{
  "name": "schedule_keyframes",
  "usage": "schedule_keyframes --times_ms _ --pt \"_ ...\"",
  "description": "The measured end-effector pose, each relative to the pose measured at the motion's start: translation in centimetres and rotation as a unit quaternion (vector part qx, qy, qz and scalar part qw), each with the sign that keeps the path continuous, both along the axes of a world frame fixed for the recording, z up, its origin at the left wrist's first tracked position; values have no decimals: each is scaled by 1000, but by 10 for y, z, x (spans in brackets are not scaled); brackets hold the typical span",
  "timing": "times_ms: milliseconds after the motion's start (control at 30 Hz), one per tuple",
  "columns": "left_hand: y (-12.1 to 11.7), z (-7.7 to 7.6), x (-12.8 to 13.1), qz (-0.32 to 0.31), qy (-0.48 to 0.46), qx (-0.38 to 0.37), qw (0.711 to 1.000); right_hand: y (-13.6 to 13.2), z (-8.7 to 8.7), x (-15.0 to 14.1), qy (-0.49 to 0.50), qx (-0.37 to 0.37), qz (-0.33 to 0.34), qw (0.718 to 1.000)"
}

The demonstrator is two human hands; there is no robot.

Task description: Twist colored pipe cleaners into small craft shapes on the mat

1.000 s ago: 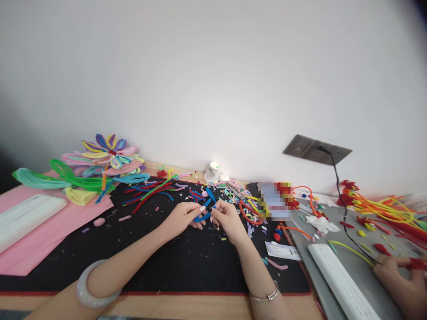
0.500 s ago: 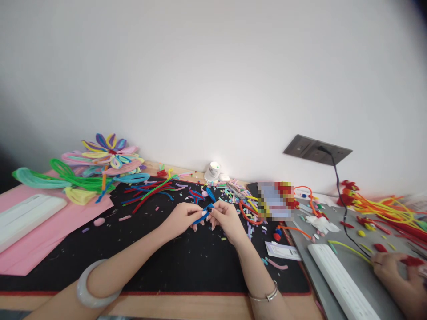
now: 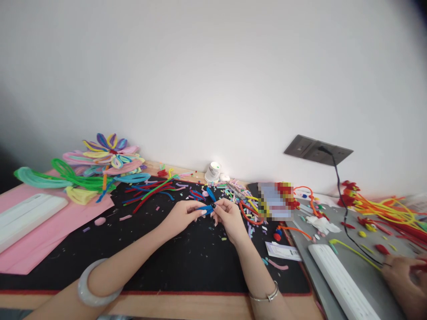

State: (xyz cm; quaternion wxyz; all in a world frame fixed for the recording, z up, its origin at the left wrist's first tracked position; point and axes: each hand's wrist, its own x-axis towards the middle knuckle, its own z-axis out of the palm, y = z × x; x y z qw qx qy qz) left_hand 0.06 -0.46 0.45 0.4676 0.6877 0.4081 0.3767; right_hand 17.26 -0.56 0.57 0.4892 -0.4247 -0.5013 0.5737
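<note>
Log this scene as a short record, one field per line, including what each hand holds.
Left hand: the person's left hand pinches a folded blue fuzzy strip
Right hand: the person's right hand grips the same strip's other end
Surface: black mat with red edging
Back left: multicoloured fuzzy flower
Mat, behind left hand: red, blue and green fuzzy sticks
By wall: white cup
Right edge: another person's hand, partly out of view

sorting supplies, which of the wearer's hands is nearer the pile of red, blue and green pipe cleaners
Left. The left hand is to the right of the pipe cleaners and lower in the picture; the right hand is farther right, past the left hand.
</note>
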Motion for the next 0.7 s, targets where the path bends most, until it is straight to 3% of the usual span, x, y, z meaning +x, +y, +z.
schedule_keyframes --times_ms 167,267,500,700 --pt "3 -1 0 68 -89 -64 992 -1 2 -1 32 -20 -25 999" --pt "4 -3 0 94 -110 -52 988 -2 2 -3 37 -26 -13 999" --pt "3 -2 -2 72 -127 -51 988 -3 3 -2 71 -24 -12 997" --pt "6 -1 -2 97 -135 -63 984 -3 5 -2 81 -18 -5 997"
